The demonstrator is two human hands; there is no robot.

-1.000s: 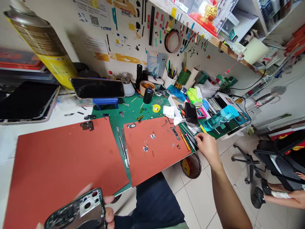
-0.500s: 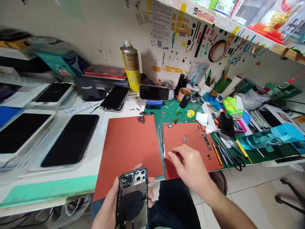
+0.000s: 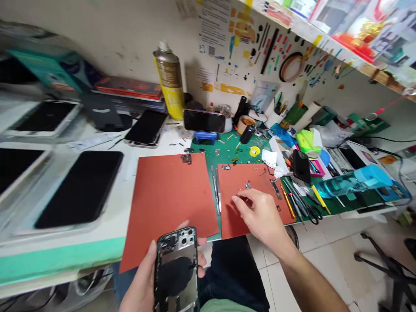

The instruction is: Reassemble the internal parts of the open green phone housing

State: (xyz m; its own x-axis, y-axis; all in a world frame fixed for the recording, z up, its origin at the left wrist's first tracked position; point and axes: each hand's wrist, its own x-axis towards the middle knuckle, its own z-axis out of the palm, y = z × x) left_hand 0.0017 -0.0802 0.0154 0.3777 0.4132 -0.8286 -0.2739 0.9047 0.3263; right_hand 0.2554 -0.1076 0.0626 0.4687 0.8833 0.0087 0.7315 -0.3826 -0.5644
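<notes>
An opened phone housing (image 3: 177, 273), its back cover side bare with camera rings at the top, lies in my left hand (image 3: 143, 277), whose fingers wrap round both edges below the table's front. Over the right red mat (image 3: 230, 221) hovers my right hand (image 3: 261, 216), thumb and fingertips brought together. Anything between those fingertips is too small to make out. Just beyond them sits a small metal part (image 3: 247, 185), and a narrow circuit board (image 3: 276, 189) lies to the right. Thin metal tools (image 3: 215, 188) rest between this mat and the left red mat (image 3: 172, 195).
A gold screwdriver (image 3: 288, 199), scissors (image 3: 314, 213) and a blue water bottle (image 3: 354, 182) are on the right. At the back stand a yellow spray can (image 3: 170, 82) and a propped phone (image 3: 204, 121). Black-screened devices, including a large phone (image 3: 81, 188), cover the left side.
The view has swung to the right, so the table things sit farther left in it. My right hand has shifted slightly over the mat; the left still holds the phone housing.
</notes>
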